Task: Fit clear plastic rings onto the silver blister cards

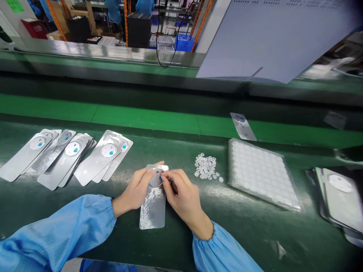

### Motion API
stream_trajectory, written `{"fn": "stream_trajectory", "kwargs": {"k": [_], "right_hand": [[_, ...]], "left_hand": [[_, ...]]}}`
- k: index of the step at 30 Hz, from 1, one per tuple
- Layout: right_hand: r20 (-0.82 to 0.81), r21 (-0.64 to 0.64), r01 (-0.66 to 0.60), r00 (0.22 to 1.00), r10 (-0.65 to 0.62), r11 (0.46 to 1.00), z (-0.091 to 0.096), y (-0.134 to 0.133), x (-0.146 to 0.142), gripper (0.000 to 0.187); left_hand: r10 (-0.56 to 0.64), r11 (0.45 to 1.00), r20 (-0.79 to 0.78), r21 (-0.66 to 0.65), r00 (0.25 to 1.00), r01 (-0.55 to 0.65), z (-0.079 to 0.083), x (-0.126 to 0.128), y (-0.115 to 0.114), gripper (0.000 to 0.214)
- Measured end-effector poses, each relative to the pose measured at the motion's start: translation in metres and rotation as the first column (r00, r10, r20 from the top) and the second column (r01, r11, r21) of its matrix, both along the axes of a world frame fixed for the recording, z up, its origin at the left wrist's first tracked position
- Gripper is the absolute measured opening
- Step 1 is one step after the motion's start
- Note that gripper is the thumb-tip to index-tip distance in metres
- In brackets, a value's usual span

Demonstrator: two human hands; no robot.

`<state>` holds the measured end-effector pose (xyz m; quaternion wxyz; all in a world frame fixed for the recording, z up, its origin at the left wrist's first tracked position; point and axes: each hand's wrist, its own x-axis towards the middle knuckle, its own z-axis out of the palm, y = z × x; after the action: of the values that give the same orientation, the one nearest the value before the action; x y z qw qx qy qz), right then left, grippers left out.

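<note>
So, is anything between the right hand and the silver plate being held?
Nothing visible: the right hand is at the upper part of the silver plate, while the left hand holds its left edge.

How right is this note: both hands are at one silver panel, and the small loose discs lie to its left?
The side is wrong: the head view shows the small loose discs to the right of the silver panel. The left hand and right hand are indeed at it.

A factory workroom, its long green bench point(176, 147) set with piles of matching silver plates point(92, 168).
Behind it: orange posts point(125, 24), stacked black trays point(138, 32), a blue bin point(185, 44) and people in blue workwear point(144, 6).
</note>
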<state>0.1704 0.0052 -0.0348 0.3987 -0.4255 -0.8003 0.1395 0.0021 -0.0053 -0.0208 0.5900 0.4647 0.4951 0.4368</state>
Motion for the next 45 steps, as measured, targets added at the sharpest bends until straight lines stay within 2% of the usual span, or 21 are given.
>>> {"fn": "stream_trajectory", "kwargs": {"k": [5, 10, 17, 24, 29, 35, 45], "right_hand": [[0.007, -0.014, -0.021, 1.0, 0.021, 1.0, 0.0, 0.0, 0.001, 0.011], [0.107, 0.024, -0.012, 0.994, 0.01, 1.0, -0.001, -0.001, 0.001, 0.014], [0.232, 0.121, -0.017, 0.973, -0.012, 0.992, -0.002, -0.003, 0.001, 0.015], [0.242, 0.132, 0.005, 0.969, -0.037, 0.991, -0.001, -0.003, 0.0, 0.019], [0.178, 0.106, 0.013, 0.983, -0.032, 0.994, -0.001, -0.002, 0.0, 0.019], [0.123, 0.166, -0.001, 0.992, -0.02, 0.986, -0.001, -0.002, 0.001, 0.012], [0.164, 0.188, -0.014, 0.986, -0.018, 0.982, 0.0, -0.003, 0.0, 0.015]], "left_hand": [[0.004, 0.997, -0.094, 0.076, 0.996, 0.003, 0.0, 0.004, 0.003, 0.044], [-0.003, 0.994, -0.118, 0.112, 0.993, 0.016, -0.003, 0.006, 0.006, 0.025], [0.039, 0.999, -0.122, 0.032, 0.992, -0.036, 0.005, 0.009, 0.006, 0.034], [0.012, 0.997, -0.111, 0.08, 0.994, -0.003, 0.004, 0.007, 0.007, 0.036], [-0.013, 1.0, -0.028, -0.022, 1.0, 0.012, 0.006, 0.003, 0.006, 0.038], [0.052, 0.996, 0.0, -0.077, 0.999, -0.052, 0.007, 0.001, 0.006, 0.039], [0.132, 0.978, 0.052, -0.172, 0.99, -0.121, 0.012, 0.003, 0.007, 0.047]]}}
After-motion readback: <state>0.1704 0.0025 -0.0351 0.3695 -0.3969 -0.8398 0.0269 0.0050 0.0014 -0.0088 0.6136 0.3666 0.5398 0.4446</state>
